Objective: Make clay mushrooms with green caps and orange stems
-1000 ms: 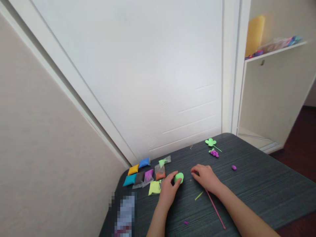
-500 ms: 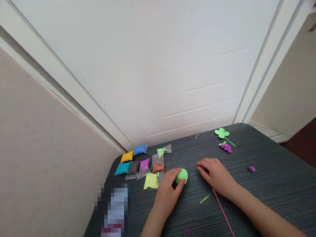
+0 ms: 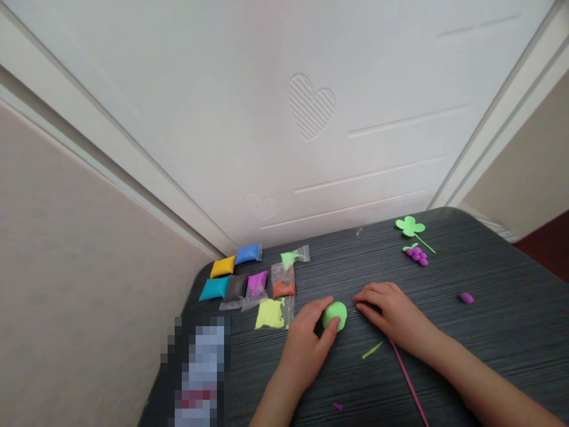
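My left hand (image 3: pixel 309 332) is closed around the side of a light green clay ball (image 3: pixel 335 316), thumb and fingers against it on the table. My right hand (image 3: pixel 386 311) rests on the tabletop to the right, fingers loosely curved, a small gap between thumb and forefinger. By its thumb tip lies a tiny purple-and-green crumb (image 3: pixel 354 309). A thin pink stick (image 3: pixel 409 382) reaches up to the underside of this hand, its top end hidden. Between the hands is a yellow-green clay strip (image 3: pixel 372 350).
Bagged clay in several colours, including a blue pack (image 3: pixel 248 253) and an opened yellow pack (image 3: pixel 269 314), lies at the left. Far right are a green clay flower (image 3: pixel 409 226), purple clay grapes (image 3: pixel 416 255) and a purple oval (image 3: pixel 466 298). A white door (image 3: pixel 213 118) stands behind the table.
The camera view has tilted down slightly. My right hand's fingertips have come down nearer the tiny crumb. My left hand still holds the green ball, which shows a little more to the right.
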Action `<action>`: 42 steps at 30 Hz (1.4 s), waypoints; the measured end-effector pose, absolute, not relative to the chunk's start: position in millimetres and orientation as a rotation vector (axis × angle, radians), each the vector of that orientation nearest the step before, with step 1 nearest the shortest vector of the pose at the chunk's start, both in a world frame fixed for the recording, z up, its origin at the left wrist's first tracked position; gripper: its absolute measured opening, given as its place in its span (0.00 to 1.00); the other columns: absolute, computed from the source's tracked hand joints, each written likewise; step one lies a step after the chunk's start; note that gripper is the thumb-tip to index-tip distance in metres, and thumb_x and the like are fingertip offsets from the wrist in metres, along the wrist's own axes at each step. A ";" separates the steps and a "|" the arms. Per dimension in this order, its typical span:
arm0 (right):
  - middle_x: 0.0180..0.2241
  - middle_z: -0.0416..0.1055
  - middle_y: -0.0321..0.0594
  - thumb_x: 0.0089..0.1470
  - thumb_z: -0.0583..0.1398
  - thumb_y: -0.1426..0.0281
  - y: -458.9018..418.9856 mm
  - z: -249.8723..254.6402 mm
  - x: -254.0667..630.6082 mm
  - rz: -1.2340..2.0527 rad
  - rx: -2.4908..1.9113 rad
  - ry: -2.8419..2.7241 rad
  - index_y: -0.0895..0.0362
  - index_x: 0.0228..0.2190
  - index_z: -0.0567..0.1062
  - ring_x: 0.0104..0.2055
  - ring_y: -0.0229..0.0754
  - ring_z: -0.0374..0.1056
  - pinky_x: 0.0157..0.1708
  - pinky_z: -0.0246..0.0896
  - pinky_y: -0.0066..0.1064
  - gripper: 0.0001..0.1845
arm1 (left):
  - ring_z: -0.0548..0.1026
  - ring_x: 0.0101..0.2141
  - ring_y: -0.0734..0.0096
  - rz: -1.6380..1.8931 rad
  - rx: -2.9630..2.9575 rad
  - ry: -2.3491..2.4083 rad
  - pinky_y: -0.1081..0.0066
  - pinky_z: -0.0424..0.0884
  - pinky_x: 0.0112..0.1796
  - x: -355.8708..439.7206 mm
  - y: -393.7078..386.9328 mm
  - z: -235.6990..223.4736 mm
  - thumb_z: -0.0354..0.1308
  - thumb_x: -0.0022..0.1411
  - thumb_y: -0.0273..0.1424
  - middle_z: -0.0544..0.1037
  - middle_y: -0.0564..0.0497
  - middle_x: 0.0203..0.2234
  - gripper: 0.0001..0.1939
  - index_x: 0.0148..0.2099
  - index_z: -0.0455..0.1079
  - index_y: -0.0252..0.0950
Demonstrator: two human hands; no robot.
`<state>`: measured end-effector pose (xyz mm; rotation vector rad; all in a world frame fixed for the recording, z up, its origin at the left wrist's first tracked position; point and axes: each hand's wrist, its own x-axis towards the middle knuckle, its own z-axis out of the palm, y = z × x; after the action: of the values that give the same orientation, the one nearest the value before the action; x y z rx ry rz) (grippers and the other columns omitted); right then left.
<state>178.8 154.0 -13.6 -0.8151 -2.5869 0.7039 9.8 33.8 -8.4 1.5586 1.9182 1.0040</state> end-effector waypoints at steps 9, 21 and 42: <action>0.35 0.70 0.35 0.54 0.52 0.68 156.4 -13.2 179.5 0.702 -0.761 -2.667 0.50 0.35 0.73 0.39 0.38 0.64 0.42 0.49 0.35 0.10 | 0.68 0.47 0.67 0.990 1.592 1.925 0.64 0.63 0.49 12.8 33.2 -9.1 0.49 0.58 0.35 0.71 0.48 0.46 0.18 0.50 0.64 0.39; 0.36 0.69 0.37 0.54 0.52 0.68 155.0 -12.0 179.9 0.687 -0.730 -2.703 0.50 0.36 0.73 0.40 0.39 0.63 0.43 0.49 0.36 0.10 | 0.68 0.46 0.68 0.972 1.588 1.977 0.64 0.62 0.49 14.1 33.5 -13.4 0.47 0.59 0.36 0.71 0.48 0.45 0.17 0.49 0.64 0.38; 0.36 0.68 0.35 0.54 0.52 0.67 156.3 -14.0 178.6 0.687 -0.731 -2.735 0.50 0.33 0.72 0.40 0.38 0.62 0.42 0.48 0.35 0.09 | 0.67 0.45 0.71 1.037 1.547 2.003 0.67 0.62 0.48 12.2 34.8 -14.5 0.45 0.61 0.34 0.71 0.50 0.43 0.15 0.48 0.64 0.38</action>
<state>178.6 156.3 -14.0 -0.7310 -2.7351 0.6871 12.2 34.8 -14.5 1.5468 2.0033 1.0371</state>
